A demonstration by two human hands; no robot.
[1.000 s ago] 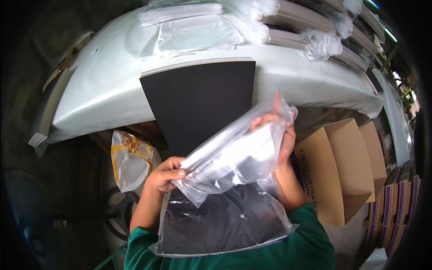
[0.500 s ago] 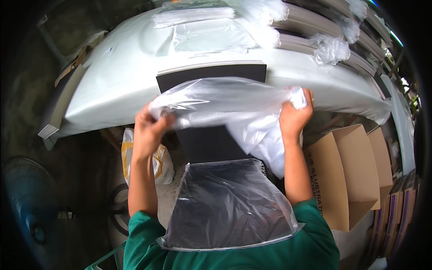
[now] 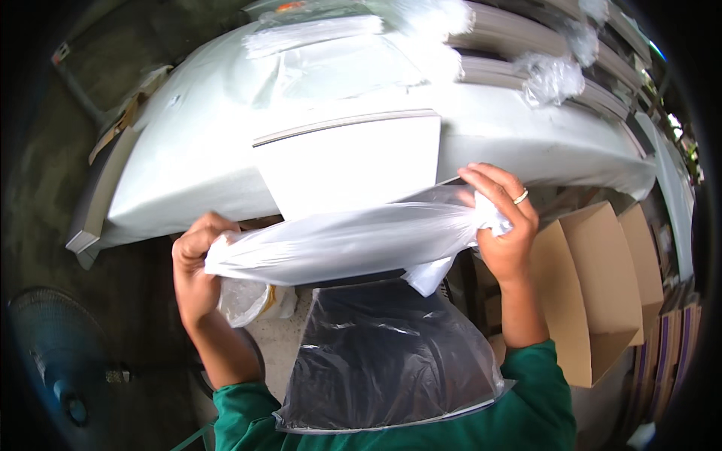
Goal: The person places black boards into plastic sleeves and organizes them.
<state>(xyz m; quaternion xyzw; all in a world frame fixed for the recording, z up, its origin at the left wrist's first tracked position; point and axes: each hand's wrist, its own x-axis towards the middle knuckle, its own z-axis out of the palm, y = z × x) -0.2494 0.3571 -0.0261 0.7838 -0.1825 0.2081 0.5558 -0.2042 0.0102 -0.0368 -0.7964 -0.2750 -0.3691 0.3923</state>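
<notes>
A clear plastic bag (image 3: 338, 244) is stretched sideways between my two hands, its mouth gathered into folds at both ends. My left hand (image 3: 199, 259) is closed on the left end. My right hand (image 3: 508, 225) grips the bunched right end, its upper fingers lying along a thin edge. Beyond the bag, a white-faced board (image 3: 353, 161) rests at the table's front edge, its near part hidden by the plastic. A dark strip shows under the bag; I cannot tell how far a board reaches inside. Across my lap lies a black board in clear plastic (image 3: 391, 353).
The table (image 3: 180, 165) has a pale cover. Stacked boards (image 3: 519, 37) and crumpled plastic (image 3: 553, 79) occupy its far right. An open cardboard box (image 3: 571, 301) stands to my right. At left are a fan (image 3: 56, 353) and a plastic sack (image 3: 256, 301) on the floor.
Both hands have come nearer and farther apart, pulling the bag taut and lower. Where a black face showed at the table's edge, a white face now shows.
</notes>
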